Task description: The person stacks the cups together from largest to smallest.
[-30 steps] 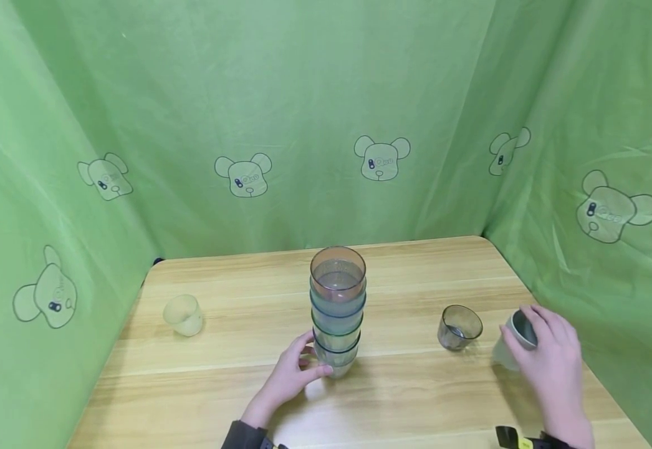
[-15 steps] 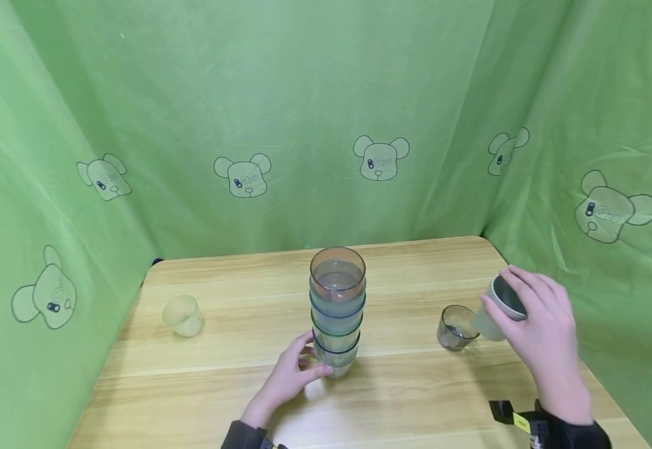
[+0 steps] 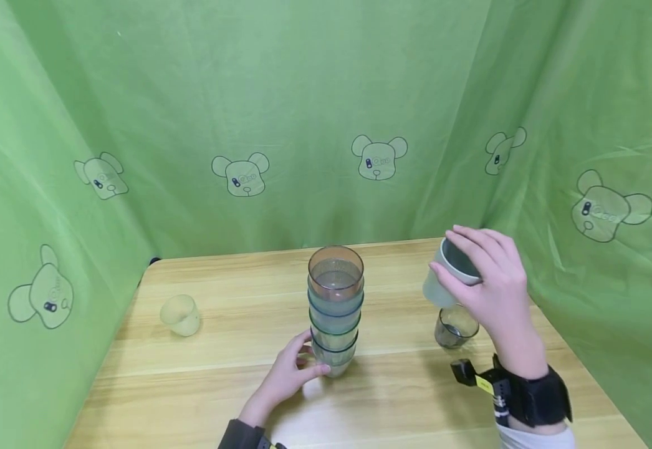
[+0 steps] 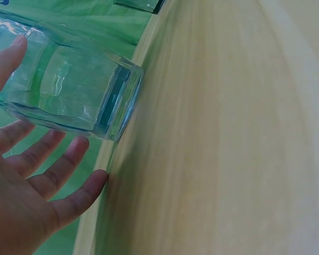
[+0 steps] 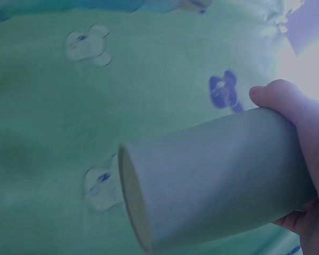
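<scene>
Nested clear cups form a tall stack (image 3: 335, 312) at the table's middle, topped by one with an amber-pink band, with blue and green rims below. My left hand (image 3: 287, 374) holds the stack's bottom cup between thumb and fingers. In the left wrist view, that thumb (image 4: 10, 56) lies against the bluish glass (image 4: 69, 79) and the fingers spread along its other side. My right hand (image 3: 489, 268) grips a pale grey-green cup (image 3: 437, 288) near its rim, raised off the table and tilted. Most of its side shows in the right wrist view (image 5: 218, 175).
A small smoky glass (image 3: 455, 327) stands on the table below the raised cup. At the left, a pale yellowish cup (image 3: 181, 315) sits on the wooden table (image 3: 236, 274). Green curtains (image 3: 303, 93) with bear prints enclose the back and both sides.
My right hand has lifted the grey-green cup from the table's right side and carried it leftward and up, past the smoky glass. My left hand has stayed at the stack.
</scene>
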### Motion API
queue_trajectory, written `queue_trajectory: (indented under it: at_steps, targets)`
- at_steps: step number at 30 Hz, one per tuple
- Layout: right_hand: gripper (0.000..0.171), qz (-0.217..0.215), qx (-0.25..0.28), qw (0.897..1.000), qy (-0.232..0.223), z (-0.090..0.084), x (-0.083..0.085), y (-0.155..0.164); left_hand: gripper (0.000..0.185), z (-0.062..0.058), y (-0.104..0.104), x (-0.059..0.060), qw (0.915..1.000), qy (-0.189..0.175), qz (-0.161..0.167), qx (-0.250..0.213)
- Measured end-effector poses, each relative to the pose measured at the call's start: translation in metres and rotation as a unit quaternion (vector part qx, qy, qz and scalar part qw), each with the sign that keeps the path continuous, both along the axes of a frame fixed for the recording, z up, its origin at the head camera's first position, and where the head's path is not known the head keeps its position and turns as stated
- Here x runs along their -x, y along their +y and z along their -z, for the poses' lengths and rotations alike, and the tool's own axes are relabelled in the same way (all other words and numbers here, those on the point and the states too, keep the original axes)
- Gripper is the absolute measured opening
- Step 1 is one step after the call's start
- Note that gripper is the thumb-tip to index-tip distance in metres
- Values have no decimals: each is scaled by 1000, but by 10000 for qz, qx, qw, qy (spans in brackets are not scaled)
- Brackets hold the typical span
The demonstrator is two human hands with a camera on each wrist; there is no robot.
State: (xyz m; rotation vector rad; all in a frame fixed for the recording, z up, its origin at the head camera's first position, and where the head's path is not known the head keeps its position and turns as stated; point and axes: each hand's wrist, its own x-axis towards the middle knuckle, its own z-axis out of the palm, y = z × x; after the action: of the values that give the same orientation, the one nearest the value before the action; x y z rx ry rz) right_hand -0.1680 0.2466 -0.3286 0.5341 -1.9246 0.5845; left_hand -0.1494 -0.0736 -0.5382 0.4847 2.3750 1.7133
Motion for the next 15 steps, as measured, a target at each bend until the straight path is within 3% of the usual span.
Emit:
queue_trajectory:
  at_steps: [9,15]
  targets:
    - [52,-365,393,9978,387,-52,4,-34,77,0,0,-1,10000,-17,20,-76]
    - [57,-868,772,9918,526,-79,2,-57,76,-2,0,-2,9999,-30,33,-142]
